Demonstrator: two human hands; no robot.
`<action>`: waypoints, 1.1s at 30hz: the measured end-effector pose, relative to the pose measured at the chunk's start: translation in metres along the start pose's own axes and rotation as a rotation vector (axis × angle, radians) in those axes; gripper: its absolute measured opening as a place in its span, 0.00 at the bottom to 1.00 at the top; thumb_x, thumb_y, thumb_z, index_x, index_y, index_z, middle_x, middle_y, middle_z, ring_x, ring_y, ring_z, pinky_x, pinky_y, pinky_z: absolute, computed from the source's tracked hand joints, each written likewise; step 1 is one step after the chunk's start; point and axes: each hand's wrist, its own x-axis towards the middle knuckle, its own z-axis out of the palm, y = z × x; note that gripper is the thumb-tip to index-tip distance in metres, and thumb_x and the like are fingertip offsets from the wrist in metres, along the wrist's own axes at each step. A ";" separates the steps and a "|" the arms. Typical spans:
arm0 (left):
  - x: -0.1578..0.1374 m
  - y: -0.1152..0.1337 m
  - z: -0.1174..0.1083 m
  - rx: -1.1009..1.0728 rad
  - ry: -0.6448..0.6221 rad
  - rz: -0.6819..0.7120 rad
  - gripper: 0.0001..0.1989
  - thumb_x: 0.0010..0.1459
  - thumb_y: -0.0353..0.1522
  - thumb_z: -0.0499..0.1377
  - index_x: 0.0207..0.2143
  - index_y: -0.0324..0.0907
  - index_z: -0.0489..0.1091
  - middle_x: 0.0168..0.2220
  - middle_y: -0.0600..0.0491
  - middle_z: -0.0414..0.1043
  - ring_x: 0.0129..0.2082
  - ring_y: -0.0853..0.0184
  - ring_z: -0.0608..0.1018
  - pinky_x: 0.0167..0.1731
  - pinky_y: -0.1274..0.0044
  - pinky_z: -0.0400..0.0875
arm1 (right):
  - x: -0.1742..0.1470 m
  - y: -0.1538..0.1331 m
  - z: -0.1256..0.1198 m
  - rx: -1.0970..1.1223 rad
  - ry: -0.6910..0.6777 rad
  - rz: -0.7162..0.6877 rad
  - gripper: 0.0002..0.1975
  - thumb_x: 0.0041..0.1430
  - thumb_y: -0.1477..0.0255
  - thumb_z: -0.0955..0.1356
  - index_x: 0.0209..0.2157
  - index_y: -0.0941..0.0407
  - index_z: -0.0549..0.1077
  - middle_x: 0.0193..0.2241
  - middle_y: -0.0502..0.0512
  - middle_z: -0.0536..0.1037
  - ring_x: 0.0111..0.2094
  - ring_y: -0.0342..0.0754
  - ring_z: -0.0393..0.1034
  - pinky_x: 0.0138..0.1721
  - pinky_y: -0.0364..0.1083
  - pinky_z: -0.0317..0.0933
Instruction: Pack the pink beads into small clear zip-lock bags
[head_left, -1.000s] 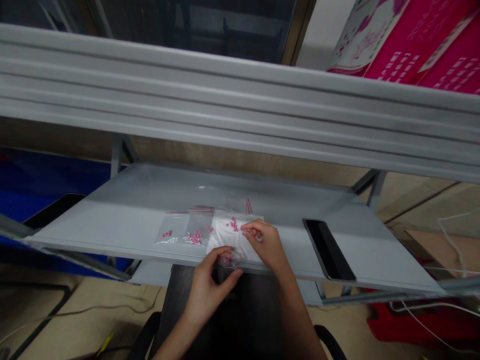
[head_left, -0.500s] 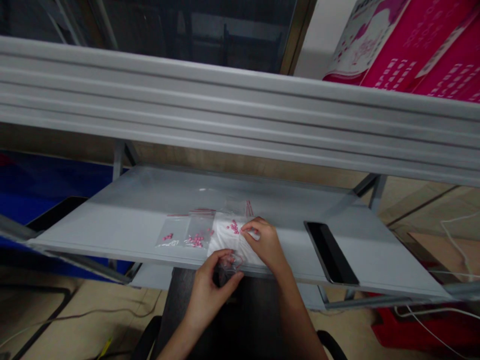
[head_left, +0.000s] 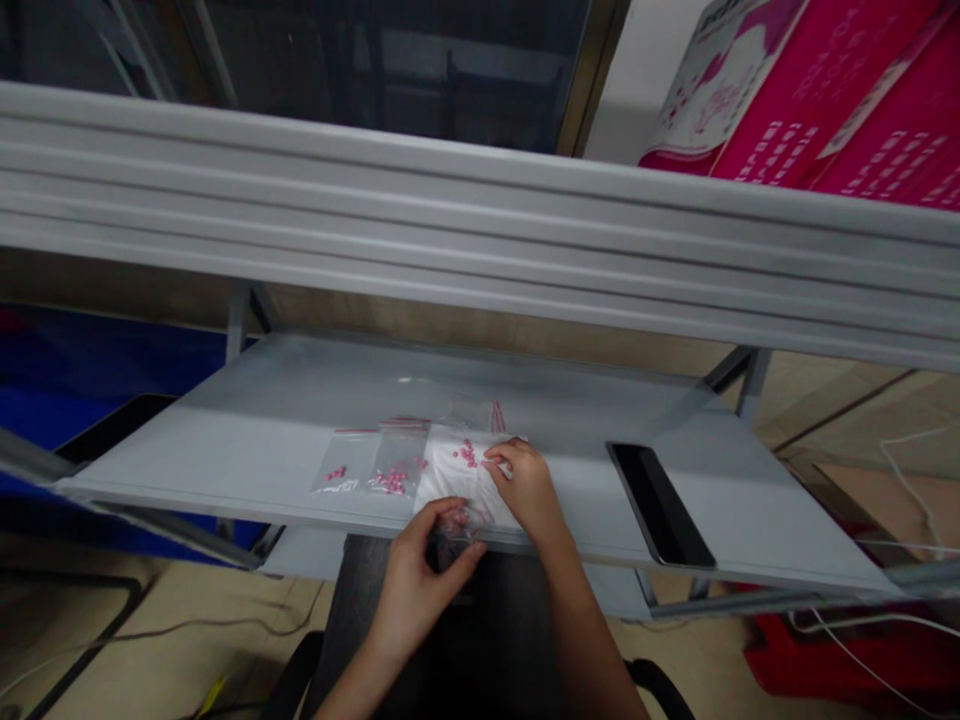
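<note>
My left hand (head_left: pixel 427 560) is closed around a clear plastic bag (head_left: pixel 459 535) at the shelf's front edge, thumb and fingers curved about it. Just above, my right hand (head_left: pixel 521 475) has thumb and forefinger pinched together beside small pink bead-like pieces (head_left: pixel 469 453). Whether one is between the fingertips is too small to tell. These pieces lie on a white sheet (head_left: pixel 439 485). To its left are two flat zip bags: a nearer bag (head_left: pixel 405 445) holding several pink pieces and an outer bag (head_left: pixel 330 462) with fewer. Another clear bag (head_left: pixel 472 410) lies behind the sheet.
A dark phone-like device (head_left: pixel 660 505) rests on the grey shelf (head_left: pixel 570 400) to the right. Another dark flat object (head_left: pixel 120 425) sits at the far left. A ribbed grey beam (head_left: pixel 450 215) crosses in front, with pink boxes (head_left: pixel 817 100) above right.
My right hand has shifted slightly at the edge of the pink pieces, its fingertips still pinched. My left hand keeps its hold on the bag.
</note>
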 end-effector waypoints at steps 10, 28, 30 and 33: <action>0.000 0.000 0.000 -0.002 0.003 0.008 0.16 0.51 0.34 0.63 0.44 0.42 0.72 0.38 0.50 0.80 0.38 0.60 0.81 0.41 0.69 0.75 | -0.011 -0.028 -0.020 0.144 0.002 -0.096 0.04 0.55 0.78 0.70 0.31 0.56 0.77 0.30 0.53 0.76 0.35 0.48 0.71 0.38 0.45 0.64; -0.006 0.010 -0.003 -0.046 0.047 0.017 0.26 0.45 0.34 0.66 0.49 0.42 0.70 0.34 0.52 0.75 0.35 0.62 0.78 0.39 0.70 0.73 | -0.065 -0.055 -0.035 0.486 -0.101 0.157 0.05 0.51 0.80 0.66 0.27 0.56 0.73 0.35 0.54 0.76 0.36 0.47 0.73 0.33 0.42 0.68; -0.008 0.015 -0.011 -0.117 -0.030 -0.050 0.16 0.51 0.36 0.63 0.43 0.42 0.73 0.33 0.52 0.76 0.36 0.62 0.78 0.40 0.72 0.73 | -0.067 -0.057 -0.041 0.526 -0.129 0.165 0.04 0.52 0.78 0.67 0.28 0.56 0.72 0.29 0.51 0.75 0.31 0.45 0.72 0.32 0.41 0.67; -0.009 0.019 -0.021 -0.195 -0.121 -0.109 0.10 0.58 0.39 0.58 0.33 0.42 0.74 0.31 0.52 0.77 0.34 0.63 0.79 0.37 0.74 0.73 | -0.070 -0.059 -0.045 0.569 -0.156 0.196 0.02 0.53 0.77 0.67 0.29 0.56 0.71 0.26 0.49 0.74 0.30 0.44 0.72 0.34 0.42 0.67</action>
